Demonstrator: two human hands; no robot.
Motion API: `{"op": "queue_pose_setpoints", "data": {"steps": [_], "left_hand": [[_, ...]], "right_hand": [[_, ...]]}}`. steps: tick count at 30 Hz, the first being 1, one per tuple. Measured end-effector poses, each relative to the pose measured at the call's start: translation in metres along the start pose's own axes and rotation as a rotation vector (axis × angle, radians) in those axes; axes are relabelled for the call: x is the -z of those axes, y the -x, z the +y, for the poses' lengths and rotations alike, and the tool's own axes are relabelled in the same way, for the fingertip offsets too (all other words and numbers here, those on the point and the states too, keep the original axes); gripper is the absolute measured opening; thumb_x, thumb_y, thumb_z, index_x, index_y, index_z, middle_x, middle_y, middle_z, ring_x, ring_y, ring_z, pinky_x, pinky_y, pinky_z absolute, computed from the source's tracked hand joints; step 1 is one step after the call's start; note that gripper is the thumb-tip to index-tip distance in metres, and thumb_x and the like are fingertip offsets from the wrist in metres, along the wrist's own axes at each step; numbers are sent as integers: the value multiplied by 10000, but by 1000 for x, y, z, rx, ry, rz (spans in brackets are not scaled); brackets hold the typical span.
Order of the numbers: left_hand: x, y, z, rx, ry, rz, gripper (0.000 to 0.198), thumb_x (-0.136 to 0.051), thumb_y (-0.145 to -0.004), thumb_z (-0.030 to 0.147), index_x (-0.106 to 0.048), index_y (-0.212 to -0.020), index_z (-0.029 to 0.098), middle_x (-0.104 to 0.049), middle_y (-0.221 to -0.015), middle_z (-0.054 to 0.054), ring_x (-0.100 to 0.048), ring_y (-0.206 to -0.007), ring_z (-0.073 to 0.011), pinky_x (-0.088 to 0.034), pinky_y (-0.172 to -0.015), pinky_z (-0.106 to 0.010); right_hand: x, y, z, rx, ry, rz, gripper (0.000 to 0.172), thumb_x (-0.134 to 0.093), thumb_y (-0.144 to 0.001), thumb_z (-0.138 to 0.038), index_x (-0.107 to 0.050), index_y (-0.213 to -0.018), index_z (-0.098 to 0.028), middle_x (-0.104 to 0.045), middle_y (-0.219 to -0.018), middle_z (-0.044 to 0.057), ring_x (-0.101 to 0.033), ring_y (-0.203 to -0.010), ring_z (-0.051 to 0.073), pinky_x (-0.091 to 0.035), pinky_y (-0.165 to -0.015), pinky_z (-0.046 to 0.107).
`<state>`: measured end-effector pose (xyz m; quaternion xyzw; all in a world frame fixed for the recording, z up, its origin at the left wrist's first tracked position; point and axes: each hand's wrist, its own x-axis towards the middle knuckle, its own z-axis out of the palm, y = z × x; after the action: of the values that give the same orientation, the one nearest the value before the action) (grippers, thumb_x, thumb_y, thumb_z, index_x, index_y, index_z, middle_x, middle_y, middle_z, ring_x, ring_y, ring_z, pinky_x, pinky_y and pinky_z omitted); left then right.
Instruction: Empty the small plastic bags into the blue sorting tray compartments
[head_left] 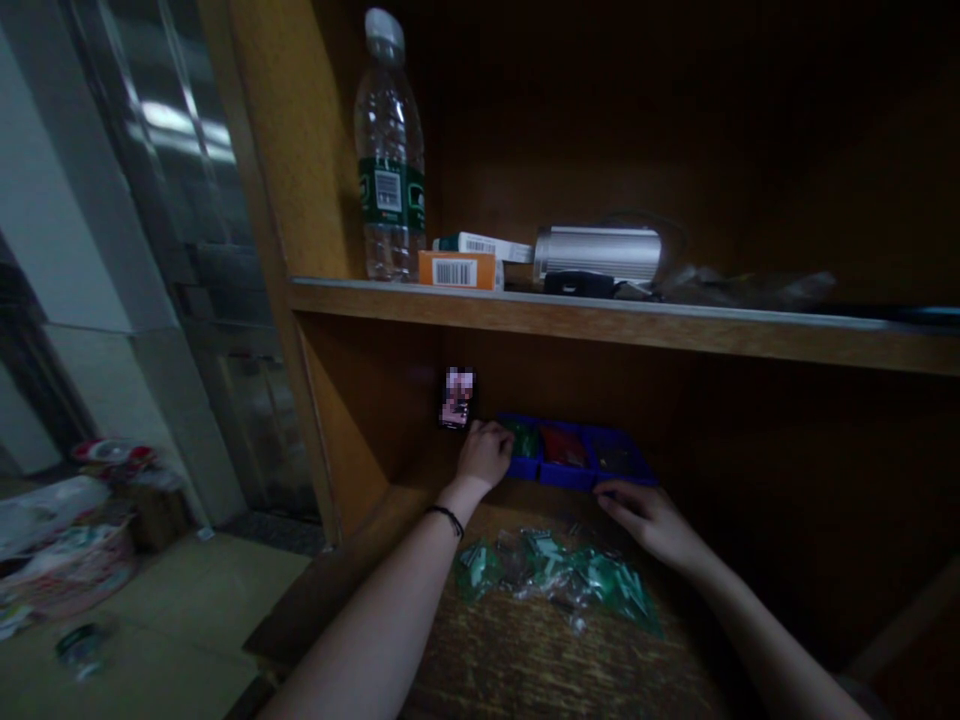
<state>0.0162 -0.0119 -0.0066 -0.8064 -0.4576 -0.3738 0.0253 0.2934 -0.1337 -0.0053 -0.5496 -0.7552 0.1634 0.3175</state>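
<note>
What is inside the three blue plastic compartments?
The blue plastic compartments hold green contents at left, red contents in the middle; the right one is too dark to tell. The left hand covers part of the left one.

The tray (566, 476) looks smooth plastic, the packets (546, 550) glossy film, the tabletop (525, 655) scuffed wood.

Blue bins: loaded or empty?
Left and middle bins loaded, at least partly: green contents show in the left, red contents in the middle. Right bin: too dark to tell.
</note>
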Motion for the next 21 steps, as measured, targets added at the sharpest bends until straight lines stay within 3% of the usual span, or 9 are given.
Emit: {"op": "queue_pose_setpoints", "data": {"steps": [2, 5, 7, 10, 13, 17, 21], "left_hand": [[3, 0, 3, 4, -20, 27, 213, -527, -890, 194, -739, -866, 203, -630, -942, -74, -542, -965, -240, -434, -923, -394], [15, 1, 16, 41, -32, 164, 137, -570, -856, 212, -705, -864, 192, -577, -993, -89, -518, -1014, -259, -432, -930, -402], [27, 2, 31, -28, 37, 136, 114, -571, -869, 242, -674, -863, 193, -592, -968, -82, -536, -994, -251, -436, -927, -388], [40, 8, 61, -287, 220, -227, 191, -561, -918, 371, -688, -877, 233, -658, -907, -44, -595, -910, -215, -455, -862, -327], [39, 19, 87, -480, 347, -535, 314, -656, -840, 526, -720, -1016, 274, -707, -951, -36, -634, -910, -222, -468, -824, -308], [25, 30, 101, -522, 299, -706, 592, -713, -734, 635, -681, -1193, 263, -715, -1054, -78, -645, -988, -273, -491, -825, -336], [15, 33, 100, -536, 305, -810, 619, -702, -787, 563, -609, -1310, 244, -683, -1211, -87, -615, -1128, -278, -476, -942, -353]], "right_hand": [[0, 0, 0, 1, 6, -13, 381, -488, -921, -512, -713, -1060, -238, -746, -983, 59, -678, -900, 265, -501, -807, 378], [0, 0, 0, -4, 20, -5, 366, -498, -917, -490, -716, -1056, -231, -742, -928, 51, -672, -835, 247, -491, -760, 358], [0, 0, -1, -2, 26, 11, 343, -509, -914, -467, -720, -1045, -230, -743, -925, 50, -671, -834, 245, -486, -758, 354], [2, 1, -3, 19, 12, 20, 301, -518, -912, -420, -722, -1020, -227, -748, -972, 53, -675, -887, 248, -489, -798, 356], [4, 2, -5, 39, -1, 1, 269, -517, -909, -365, -724, -1004, -222, -751, -992, 57, -679, -909, 248, -493, -819, 358], [4, 2, -5, 43, -17, -7, 261, -516, -901, -334, -727, -1004, -218, -752, -1023, 64, -680, -940, 255, -495, -846, 369], [2, 1, -2, 40, -13, -18, 279, -516, -896, -346, -736, -1006, -213, -756, -1004, 71, -686, -915, 264, -501, -835, 381]]}}
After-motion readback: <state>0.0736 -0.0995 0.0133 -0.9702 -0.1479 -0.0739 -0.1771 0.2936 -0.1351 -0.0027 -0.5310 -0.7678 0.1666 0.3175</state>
